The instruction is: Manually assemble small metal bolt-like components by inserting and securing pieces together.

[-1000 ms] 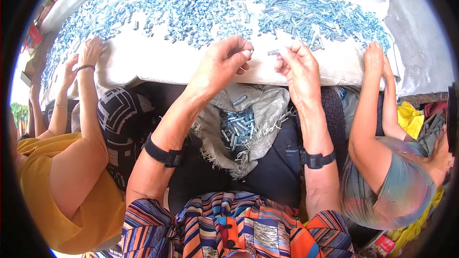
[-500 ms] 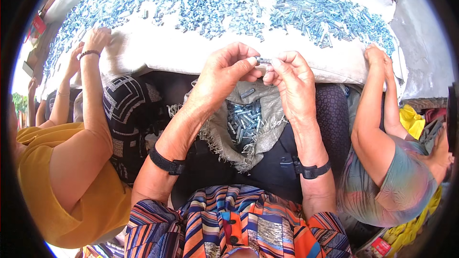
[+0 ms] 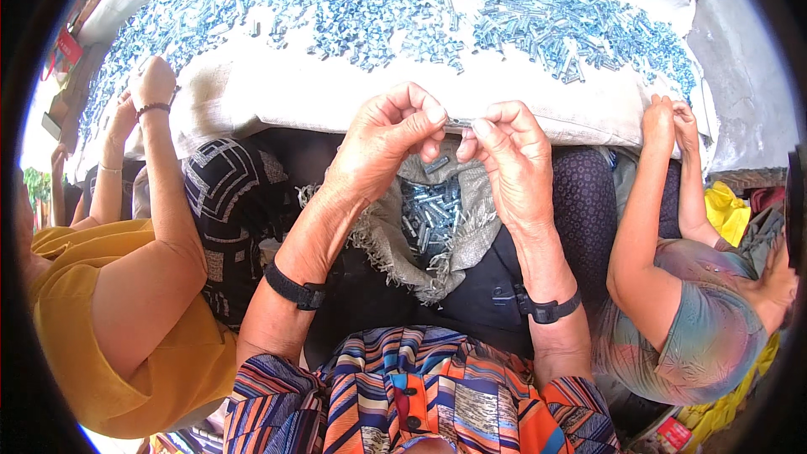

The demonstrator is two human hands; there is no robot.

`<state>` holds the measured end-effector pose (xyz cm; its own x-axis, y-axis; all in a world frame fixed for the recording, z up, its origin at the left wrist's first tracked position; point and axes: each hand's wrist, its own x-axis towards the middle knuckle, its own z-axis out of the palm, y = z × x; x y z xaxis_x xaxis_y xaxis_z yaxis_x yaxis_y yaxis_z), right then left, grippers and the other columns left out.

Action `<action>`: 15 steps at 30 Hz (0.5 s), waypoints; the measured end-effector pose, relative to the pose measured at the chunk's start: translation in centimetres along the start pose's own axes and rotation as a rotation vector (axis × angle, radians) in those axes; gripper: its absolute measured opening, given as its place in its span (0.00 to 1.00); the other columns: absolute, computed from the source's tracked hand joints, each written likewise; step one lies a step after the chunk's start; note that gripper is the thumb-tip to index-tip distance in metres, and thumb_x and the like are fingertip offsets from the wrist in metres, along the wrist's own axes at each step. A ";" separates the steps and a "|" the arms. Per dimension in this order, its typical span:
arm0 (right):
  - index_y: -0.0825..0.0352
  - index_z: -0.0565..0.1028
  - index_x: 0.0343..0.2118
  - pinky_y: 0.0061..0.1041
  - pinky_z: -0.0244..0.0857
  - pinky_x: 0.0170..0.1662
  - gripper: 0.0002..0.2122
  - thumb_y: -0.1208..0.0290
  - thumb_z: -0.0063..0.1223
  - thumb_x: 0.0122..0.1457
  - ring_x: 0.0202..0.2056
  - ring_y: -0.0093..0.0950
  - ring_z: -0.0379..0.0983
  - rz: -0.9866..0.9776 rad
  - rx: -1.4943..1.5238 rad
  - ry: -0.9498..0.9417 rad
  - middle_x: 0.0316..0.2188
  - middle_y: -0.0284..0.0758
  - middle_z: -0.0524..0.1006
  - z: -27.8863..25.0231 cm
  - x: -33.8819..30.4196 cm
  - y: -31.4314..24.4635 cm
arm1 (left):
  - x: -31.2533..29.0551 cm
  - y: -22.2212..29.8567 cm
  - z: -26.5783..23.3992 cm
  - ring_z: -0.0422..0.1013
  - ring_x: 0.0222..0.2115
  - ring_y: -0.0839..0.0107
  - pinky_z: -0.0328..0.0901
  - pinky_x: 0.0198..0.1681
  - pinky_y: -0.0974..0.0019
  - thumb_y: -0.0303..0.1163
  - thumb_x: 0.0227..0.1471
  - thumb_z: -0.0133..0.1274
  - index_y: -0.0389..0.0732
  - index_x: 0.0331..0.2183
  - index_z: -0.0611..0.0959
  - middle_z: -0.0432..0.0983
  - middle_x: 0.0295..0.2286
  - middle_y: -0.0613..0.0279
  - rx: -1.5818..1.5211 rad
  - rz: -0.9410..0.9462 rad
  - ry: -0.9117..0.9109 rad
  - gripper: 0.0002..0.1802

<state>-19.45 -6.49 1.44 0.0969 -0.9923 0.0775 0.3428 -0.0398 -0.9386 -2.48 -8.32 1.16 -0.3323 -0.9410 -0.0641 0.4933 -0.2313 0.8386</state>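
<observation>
My left hand (image 3: 378,143) and my right hand (image 3: 514,160) face each other above my lap, thumbs against fingertips. Between the two pinches stretches a small, thin grey-blue piece (image 3: 459,123), like a short metal tube; each hand grips one end. My fingertips cover most of it. Just below hangs the open mouth of a frayed woven sack (image 3: 466,256), spread between my knees. Inside it lies a heap of short bluish metal tubes (image 3: 429,217). A single tube (image 3: 436,165) rests on the sack's far fold.
A white cloth-covered table (image 3: 336,101) is ahead, strewn with bluish metal pieces (image 3: 353,25). A person in a mustard top (image 3: 160,311) sits close on my left, hands at the table edge. Another in a multicoloured top (image 3: 698,319) is on my right, hands together.
Both my hands have come slightly lower, and the gap between their fingertips is a little wider. The left neighbour's hands moved down and left; the right neighbour's hands came slightly lower.
</observation>
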 end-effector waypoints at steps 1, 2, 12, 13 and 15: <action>0.67 0.70 0.32 0.18 0.67 0.31 0.03 0.75 0.49 0.58 0.25 0.20 0.71 -0.001 -0.002 0.002 0.25 0.31 0.73 -0.1 -0.1 0.0 | 0.1 -0.1 0.0 0.65 0.19 0.80 0.60 0.24 0.77 0.33 0.51 0.56 0.40 0.27 0.75 0.71 0.21 0.68 0.010 0.018 -0.031 0.08; 0.67 0.70 0.33 0.19 0.67 0.31 0.03 0.75 0.49 0.59 0.25 0.20 0.72 0.044 0.075 -0.018 0.25 0.32 0.73 -0.2 -0.2 -0.1 | 0.2 -0.3 -0.1 0.65 0.18 0.81 0.59 0.23 0.78 0.34 0.51 0.56 0.40 0.27 0.75 0.71 0.21 0.68 0.018 0.037 -0.062 0.09; 0.66 0.69 0.34 0.23 0.69 0.31 0.04 0.72 0.46 0.60 0.25 0.24 0.73 0.393 0.541 -0.203 0.25 0.34 0.74 -0.6 -1.9 0.5 | -1.4 -1.5 -0.7 0.60 0.18 0.81 0.54 0.22 0.76 0.36 0.51 0.56 0.41 0.32 0.72 0.69 0.21 0.67 -0.111 -0.037 -0.263 0.11; 0.67 0.69 0.34 0.22 0.69 0.31 0.05 0.71 0.47 0.60 0.25 0.23 0.73 0.345 0.327 -0.258 0.25 0.34 0.74 -0.7 -1.9 0.4 | -1.8 -1.1 -0.8 0.61 0.18 0.83 0.54 0.21 0.78 0.35 0.51 0.55 0.41 0.30 0.73 0.69 0.22 0.67 -0.055 -0.038 -0.237 0.10; 0.68 0.71 0.31 0.20 0.67 0.30 0.08 0.68 0.49 0.60 0.24 0.20 0.71 0.234 -0.126 -0.350 0.24 0.31 0.74 -0.5 -1.8 -0.3 | -2.6 -0.4 -1.4 0.60 0.18 0.84 0.55 0.21 0.79 0.35 0.51 0.55 0.41 0.29 0.74 0.68 0.20 0.71 0.056 -0.070 -0.209 0.09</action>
<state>-20.21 -4.78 1.37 0.4763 -0.8777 -0.0531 0.1591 0.1454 -0.9765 -0.70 -6.12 0.18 -0.5266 -0.8500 -0.0141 0.4198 -0.2745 0.8651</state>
